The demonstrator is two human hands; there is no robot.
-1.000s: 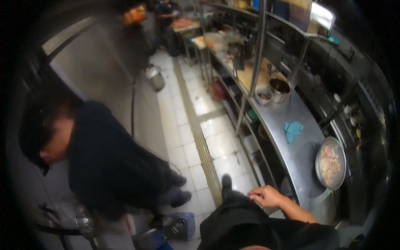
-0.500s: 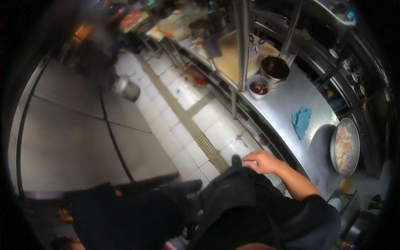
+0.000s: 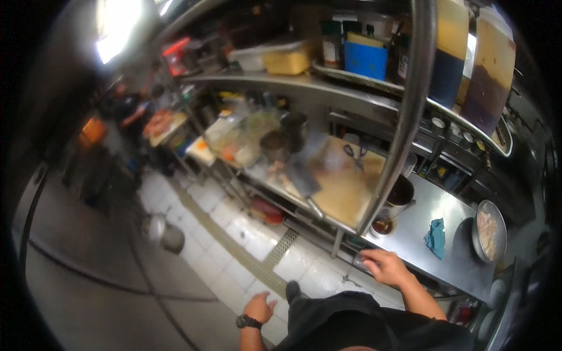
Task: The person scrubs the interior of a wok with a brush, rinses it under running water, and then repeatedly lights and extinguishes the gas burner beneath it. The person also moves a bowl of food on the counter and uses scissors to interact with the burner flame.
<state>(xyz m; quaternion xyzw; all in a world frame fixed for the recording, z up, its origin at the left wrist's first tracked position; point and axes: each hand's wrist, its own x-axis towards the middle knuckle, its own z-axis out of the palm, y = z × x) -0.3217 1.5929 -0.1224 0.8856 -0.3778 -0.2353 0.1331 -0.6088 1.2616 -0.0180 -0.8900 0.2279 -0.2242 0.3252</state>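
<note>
My left hand point(image 3: 259, 307), a dark watch point(image 3: 249, 321) on its wrist, hangs over the tiled floor. Its fingers are loosely bent and apart, with nothing seen in them. Beside the steel counter's front edge is my right hand point(image 3: 384, 267), fingers half curled and no held thing showing. Nearest it on the counter point(image 3: 407, 254) stands a white tub of dark sauce point(image 3: 382, 225), with a dark pot point(image 3: 401, 191) just behind. Farther right lie a crumpled teal cloth point(image 3: 435, 238) and a tilted metal bowl of pale raw meat point(image 3: 487, 231).
A cutting board point(image 3: 351, 193) holds a cleaver point(image 3: 302, 180) and scissors point(image 3: 355, 157). A steel post point(image 3: 407, 111) supports a shelf point(image 3: 293, 82) with tubs and bottles. A metal pot point(image 3: 171, 238) sits on the floor. A person point(image 3: 129, 111) stands far left.
My view has tilted up and moved forward along the counter, bringing the upper shelf into sight. My left hand has come into view; a dark-clothed shape at lower left has gone out of it.
</note>
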